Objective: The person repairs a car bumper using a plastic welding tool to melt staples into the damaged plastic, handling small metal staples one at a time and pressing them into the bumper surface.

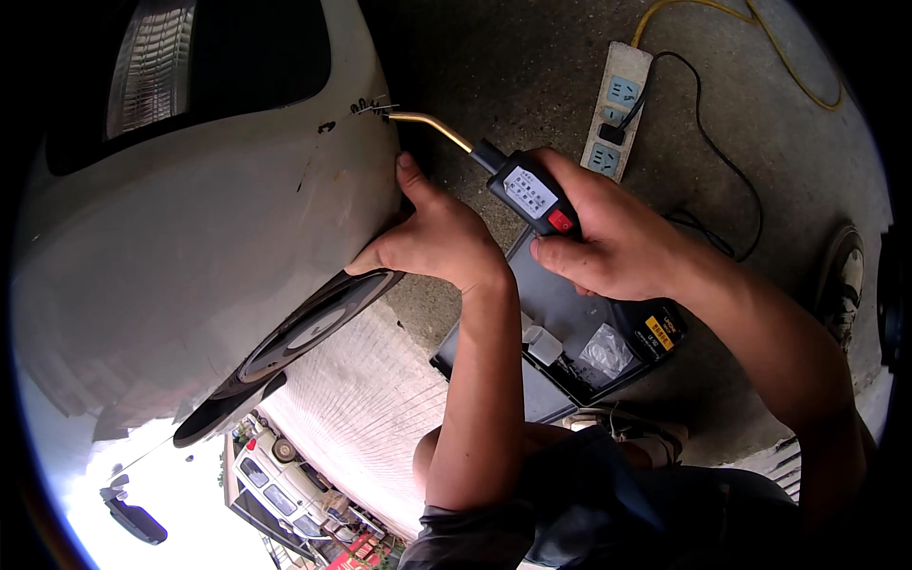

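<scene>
My right hand (608,223) is wrapped round the black handle of a hot stapler (527,195) with a red switch and a white label. Its bent brass tube reaches left to the edge of a pale car bumper (237,218). At the tip, thin wire staples (366,107) sit by dark marks on the painted surface. Lower down, my left hand (442,233) grips the bumper's edge near the wheel arch. Its thumb points up along that edge, and the other fingers are partly hidden behind the panel.
A grey open case (556,389) holding a clear plastic bag (606,351) and a small box lies below my right hand. Behind it a white power strip (622,90) rests on the concrete, with black and yellow cords. The wheel (304,337) is under the bumper.
</scene>
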### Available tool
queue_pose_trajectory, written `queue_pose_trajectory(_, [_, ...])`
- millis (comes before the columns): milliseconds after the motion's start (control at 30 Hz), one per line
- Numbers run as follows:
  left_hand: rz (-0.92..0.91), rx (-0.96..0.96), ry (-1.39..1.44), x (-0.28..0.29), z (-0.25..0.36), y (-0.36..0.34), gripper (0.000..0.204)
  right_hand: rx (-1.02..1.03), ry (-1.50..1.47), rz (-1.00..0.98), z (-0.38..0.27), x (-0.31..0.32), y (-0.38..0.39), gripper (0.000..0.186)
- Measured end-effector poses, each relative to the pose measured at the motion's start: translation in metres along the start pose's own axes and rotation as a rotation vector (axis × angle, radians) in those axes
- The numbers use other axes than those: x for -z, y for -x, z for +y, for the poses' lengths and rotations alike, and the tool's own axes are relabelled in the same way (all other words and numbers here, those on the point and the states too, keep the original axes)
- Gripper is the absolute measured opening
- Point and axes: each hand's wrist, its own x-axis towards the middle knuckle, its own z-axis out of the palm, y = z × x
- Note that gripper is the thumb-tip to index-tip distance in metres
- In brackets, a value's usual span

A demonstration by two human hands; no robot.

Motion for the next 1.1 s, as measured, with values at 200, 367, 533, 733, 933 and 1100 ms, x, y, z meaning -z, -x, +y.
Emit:
queue_pose_trajectory(200, [0.007,0.025,-0.039,-0.001,0.001,-0.001,0.065,0.015,0.059,0.030,-0.005,0.002,0.000,0.045])
queue_pose_trajectory(367, [0.010,0.046,0.001,-0.002,0.001,0.000,0.064,0.046,0.111,0.062,-0.006,0.003,-0.001,0.044])
queue_pose_trajectory(533, [0.012,0.020,0.031,-0.002,0.000,0.000,0.062,0.036,0.145,0.042,-0.002,0.003,-0.002,0.040])
queue_pose_trajectory(733, [0.011,0.006,0.019,-0.002,0.001,0.000,0.062,0.140,0.162,0.100,0.005,0.000,-0.004,0.036])
queue_pose_trajectory(933, [0.005,0.036,0.035,-0.002,0.002,0.000,0.062,0.173,0.201,0.110,0.008,0.000,-0.005,0.036])
queue_pose_trajectory(1100, [0.016,0.023,0.003,-0.002,0.000,0.001,0.063,0.150,0.211,0.112,0.008,-0.001,-0.005,0.039])
